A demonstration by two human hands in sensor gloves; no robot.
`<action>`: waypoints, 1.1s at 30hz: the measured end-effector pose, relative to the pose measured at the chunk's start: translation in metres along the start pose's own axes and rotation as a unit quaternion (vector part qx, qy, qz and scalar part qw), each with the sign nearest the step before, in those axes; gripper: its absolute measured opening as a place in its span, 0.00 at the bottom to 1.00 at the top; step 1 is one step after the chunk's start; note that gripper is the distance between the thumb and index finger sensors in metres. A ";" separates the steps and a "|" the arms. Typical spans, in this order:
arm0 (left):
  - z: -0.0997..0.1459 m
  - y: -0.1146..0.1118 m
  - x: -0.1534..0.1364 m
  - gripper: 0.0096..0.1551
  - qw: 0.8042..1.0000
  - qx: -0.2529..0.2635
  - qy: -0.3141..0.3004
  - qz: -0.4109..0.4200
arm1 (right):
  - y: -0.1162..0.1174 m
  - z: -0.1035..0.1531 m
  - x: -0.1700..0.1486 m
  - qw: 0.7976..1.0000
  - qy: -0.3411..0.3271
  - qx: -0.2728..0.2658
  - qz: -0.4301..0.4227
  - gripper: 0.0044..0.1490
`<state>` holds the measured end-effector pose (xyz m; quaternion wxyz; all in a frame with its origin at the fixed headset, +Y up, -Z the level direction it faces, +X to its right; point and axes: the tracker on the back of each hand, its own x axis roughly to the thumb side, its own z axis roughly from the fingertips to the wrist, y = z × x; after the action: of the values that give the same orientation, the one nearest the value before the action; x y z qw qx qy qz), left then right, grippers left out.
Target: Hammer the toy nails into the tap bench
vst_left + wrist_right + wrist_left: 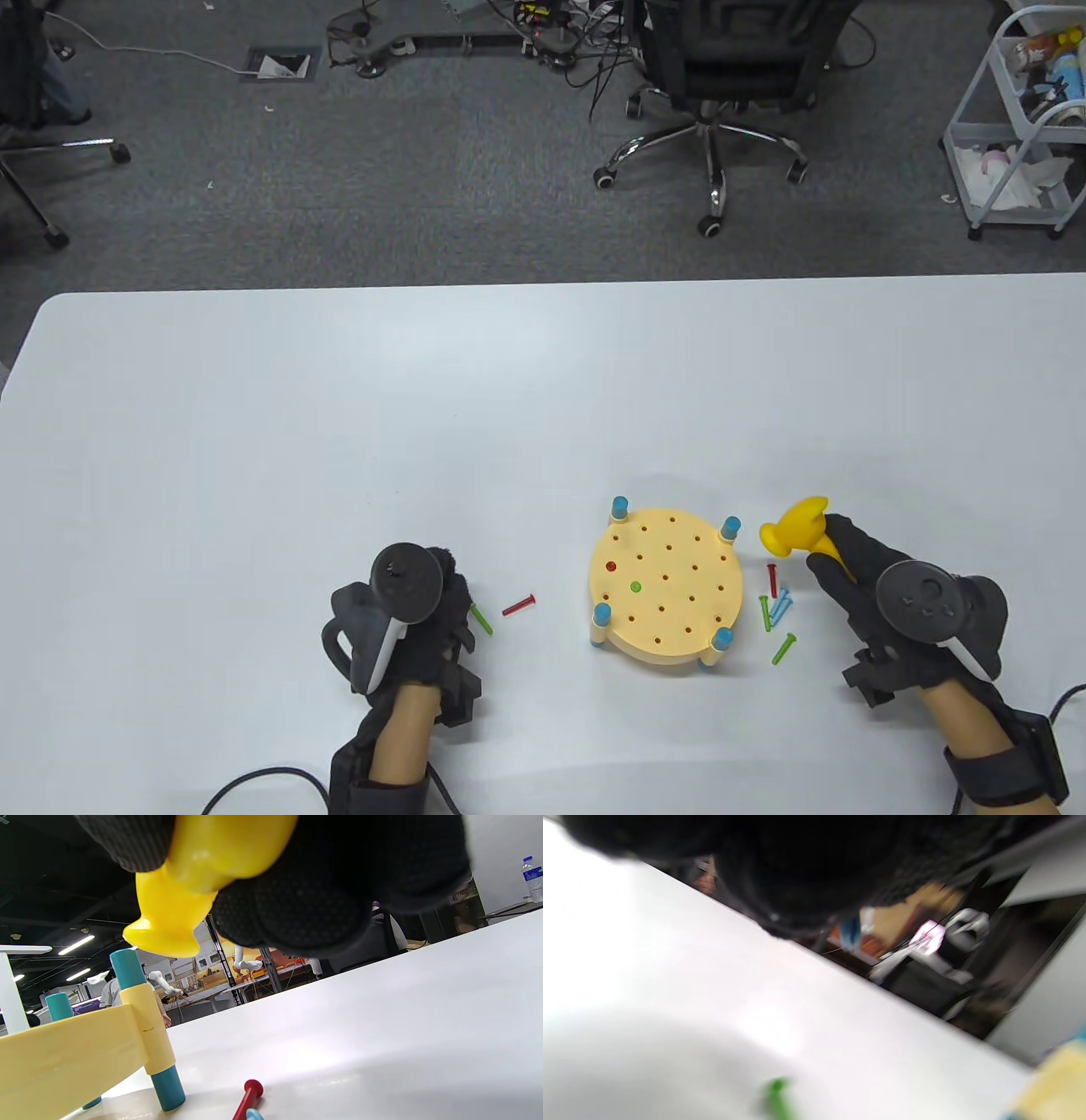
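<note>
The round yellow tap bench [670, 611] stands on blue legs on the white table. A red nail [610, 565] and a green nail [635, 586] sit in its holes. My right hand [836, 552] grips the yellow toy hammer [796, 526] just right of the bench; the right wrist view shows the hammer [203, 870] above the bench's edge [63, 1060]. My left hand [454, 598] rests on the table left of the bench. A green nail [481, 619] lies at its fingertips and shows blurred in the left wrist view [778, 1099]. A red nail [518, 604] lies just beyond.
Several loose nails lie right of the bench: a red one [772, 579], blue ones [780, 603] and green ones [784, 649]. The red nail [248, 1094] also shows in the right wrist view. An office chair [713, 85] and a cart [1018, 127] stand beyond the table.
</note>
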<state>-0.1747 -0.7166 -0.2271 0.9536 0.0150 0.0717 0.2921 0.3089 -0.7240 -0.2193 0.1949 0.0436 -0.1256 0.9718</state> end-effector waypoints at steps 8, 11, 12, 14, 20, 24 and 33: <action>0.025 -0.013 0.084 0.20 0.964 -0.009 -0.266 0.013 | 0.001 -0.001 -0.001 1.000 -0.002 0.006 -0.005 0.42; 0.034 -0.029 0.129 0.20 0.949 -0.044 -0.300 -0.090 | 0.003 -0.001 0.000 1.000 -0.005 0.010 -0.003 0.42; 0.035 -0.036 0.143 0.20 0.939 -0.058 -0.316 -0.123 | 0.003 -0.001 0.001 1.000 -0.008 0.012 -0.002 0.42; 0.039 -0.049 0.165 0.20 0.924 -0.080 -0.330 -0.176 | 0.004 -0.001 0.001 1.000 -0.012 0.014 -0.001 0.42; 0.039 -0.080 0.200 0.20 0.873 -0.116 -0.353 -0.316 | 0.005 0.000 0.002 1.000 -0.019 0.021 0.000 0.42; 0.034 -0.092 0.205 0.20 0.869 -0.140 -0.343 -0.326 | 0.006 0.000 0.003 0.999 -0.022 0.024 0.000 0.42; 0.029 -0.099 0.207 0.21 0.874 -0.158 -0.339 -0.311 | 0.007 0.000 0.004 0.999 -0.024 0.028 0.001 0.42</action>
<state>0.0536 -0.6827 -0.2323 0.9505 -0.0611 -0.3027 -0.0351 0.3027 -0.7283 -0.2205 0.1894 0.0719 -0.1032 0.9738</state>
